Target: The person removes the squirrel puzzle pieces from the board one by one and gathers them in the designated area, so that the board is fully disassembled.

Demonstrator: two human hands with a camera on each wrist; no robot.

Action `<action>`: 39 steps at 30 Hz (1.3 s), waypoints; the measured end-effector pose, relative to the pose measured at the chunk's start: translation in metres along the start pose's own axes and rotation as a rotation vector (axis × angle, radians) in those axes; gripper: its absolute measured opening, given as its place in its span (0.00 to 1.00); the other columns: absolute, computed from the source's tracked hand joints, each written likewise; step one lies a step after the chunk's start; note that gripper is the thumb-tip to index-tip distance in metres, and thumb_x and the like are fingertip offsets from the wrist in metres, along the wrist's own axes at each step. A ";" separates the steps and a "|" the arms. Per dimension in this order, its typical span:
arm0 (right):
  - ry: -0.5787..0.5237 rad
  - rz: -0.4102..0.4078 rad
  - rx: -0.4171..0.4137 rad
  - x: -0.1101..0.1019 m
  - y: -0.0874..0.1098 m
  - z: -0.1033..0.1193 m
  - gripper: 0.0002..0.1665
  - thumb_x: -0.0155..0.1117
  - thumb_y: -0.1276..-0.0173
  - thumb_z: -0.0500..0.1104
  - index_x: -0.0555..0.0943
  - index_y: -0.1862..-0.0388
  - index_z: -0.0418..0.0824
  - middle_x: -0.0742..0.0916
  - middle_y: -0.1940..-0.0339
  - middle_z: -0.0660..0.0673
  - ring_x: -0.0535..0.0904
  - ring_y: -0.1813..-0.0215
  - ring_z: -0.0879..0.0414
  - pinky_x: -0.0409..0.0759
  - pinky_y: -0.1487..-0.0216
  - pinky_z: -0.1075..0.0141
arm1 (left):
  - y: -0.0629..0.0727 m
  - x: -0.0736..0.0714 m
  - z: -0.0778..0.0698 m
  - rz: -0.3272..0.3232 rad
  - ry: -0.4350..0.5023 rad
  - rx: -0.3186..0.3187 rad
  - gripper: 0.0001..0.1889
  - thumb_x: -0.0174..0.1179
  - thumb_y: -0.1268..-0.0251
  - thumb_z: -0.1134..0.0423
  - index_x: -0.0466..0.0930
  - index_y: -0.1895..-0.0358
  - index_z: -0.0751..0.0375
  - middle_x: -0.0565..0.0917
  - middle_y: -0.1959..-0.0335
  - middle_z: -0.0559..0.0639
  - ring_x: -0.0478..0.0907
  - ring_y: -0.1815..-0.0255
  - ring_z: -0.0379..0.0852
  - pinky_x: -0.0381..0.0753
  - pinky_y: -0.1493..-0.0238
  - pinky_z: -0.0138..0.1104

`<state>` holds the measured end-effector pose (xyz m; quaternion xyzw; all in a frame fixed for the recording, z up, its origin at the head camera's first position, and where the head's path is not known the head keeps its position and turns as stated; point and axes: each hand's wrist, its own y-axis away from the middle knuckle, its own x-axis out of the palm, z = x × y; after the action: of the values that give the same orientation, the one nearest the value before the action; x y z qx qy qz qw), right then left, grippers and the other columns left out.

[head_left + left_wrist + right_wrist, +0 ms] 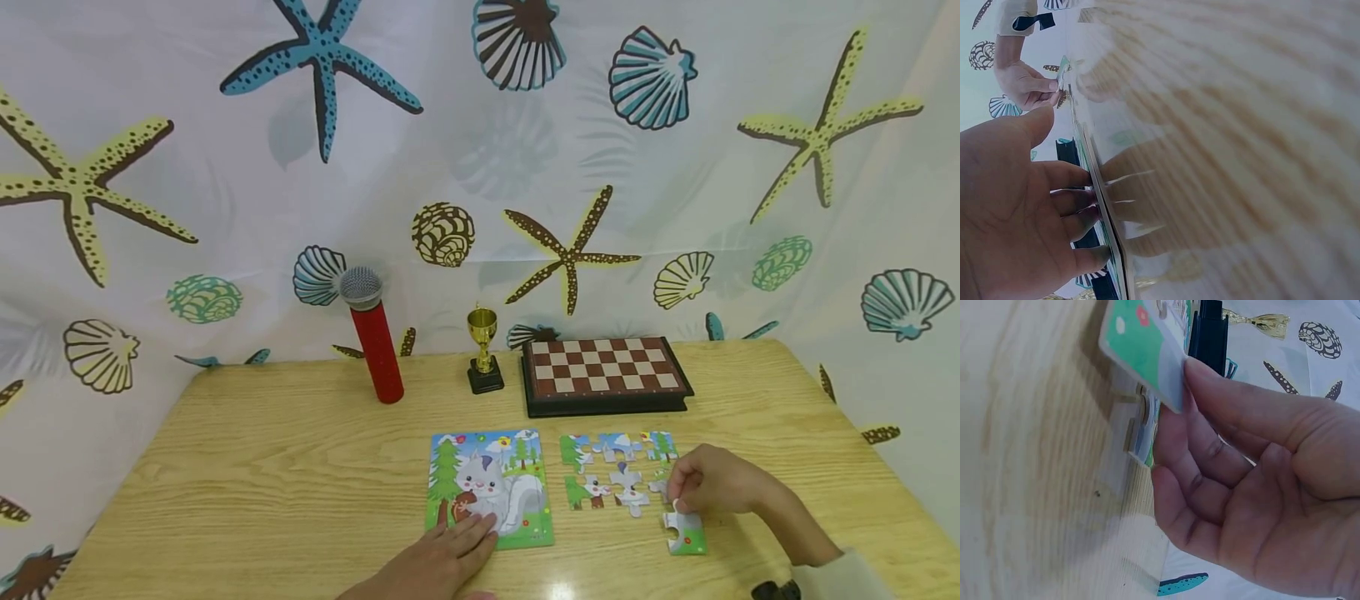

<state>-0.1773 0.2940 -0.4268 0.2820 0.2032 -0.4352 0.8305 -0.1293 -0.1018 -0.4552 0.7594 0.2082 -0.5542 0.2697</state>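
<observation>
Between thumb and fingers my right hand (712, 482) pinches a jigsaw piece (686, 533) with green grass, grey and a red flower. In the right wrist view that piece (1141, 347) is tilted, raised off the wood. Just beyond it lie several jigsaw pieces (632, 492) in two rows, some with squirrel parts; the hand hides part of the right-hand ones. My left hand (442, 560) rests with extended fingers on the lower edge of a squirrel picture board (487, 483). The left wrist view shows those fingertips (1100, 255) against the board's edge.
Behind the pieces lies a brown-and-white checkered board box (603, 371). A small gold trophy cup (483, 333) on a black base stands left of it, and a red microphone (378, 350) farther left. A patterned cloth (450, 167) hangs behind the wooden table (262, 483).
</observation>
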 end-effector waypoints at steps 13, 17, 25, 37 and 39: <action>0.026 -0.101 0.014 0.005 0.003 -0.002 0.05 0.71 0.51 0.28 0.83 0.76 0.33 0.83 0.80 0.47 0.73 0.76 0.61 0.72 0.75 0.73 | 0.000 -0.001 0.000 0.013 0.011 -0.021 0.36 0.38 0.29 0.36 0.64 0.30 0.61 0.62 0.27 0.54 0.60 0.26 0.53 0.64 0.32 0.52; 0.030 -0.125 0.026 0.008 0.002 -0.003 0.06 0.70 0.54 0.26 0.83 0.77 0.33 0.83 0.80 0.47 0.73 0.76 0.59 0.72 0.76 0.72 | 0.000 -0.002 -0.001 0.030 0.056 -0.039 0.37 0.38 0.30 0.36 0.63 0.30 0.61 0.61 0.26 0.53 0.58 0.26 0.53 0.61 0.31 0.52; 0.128 -0.205 0.049 0.006 -0.001 0.005 0.06 0.68 0.54 0.28 0.82 0.78 0.37 0.81 0.81 0.49 0.73 0.76 0.58 0.73 0.76 0.68 | -0.001 -0.004 -0.003 0.031 0.066 -0.052 0.37 0.37 0.30 0.34 0.64 0.30 0.59 0.62 0.26 0.52 0.59 0.26 0.53 0.62 0.31 0.51; 0.119 -0.174 -0.033 0.016 -0.037 0.038 0.04 0.69 0.47 0.30 0.82 0.74 0.34 0.83 0.79 0.47 0.75 0.76 0.58 0.74 0.75 0.68 | -0.003 -0.007 -0.002 0.013 0.019 -0.030 0.37 0.34 0.30 0.34 0.67 0.32 0.58 0.65 0.28 0.50 0.62 0.28 0.50 0.63 0.30 0.47; 0.120 -0.159 -0.050 0.022 -0.045 0.044 0.03 0.69 0.47 0.30 0.82 0.74 0.34 0.83 0.79 0.47 0.74 0.77 0.59 0.74 0.76 0.68 | -0.003 -0.007 -0.002 0.007 0.002 -0.027 0.37 0.33 0.30 0.33 0.68 0.32 0.57 0.66 0.29 0.50 0.63 0.29 0.49 0.65 0.31 0.45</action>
<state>-0.1991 0.2311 -0.4193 0.2701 0.2851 -0.4767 0.7865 -0.1315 -0.0986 -0.4484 0.7570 0.2134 -0.5496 0.2817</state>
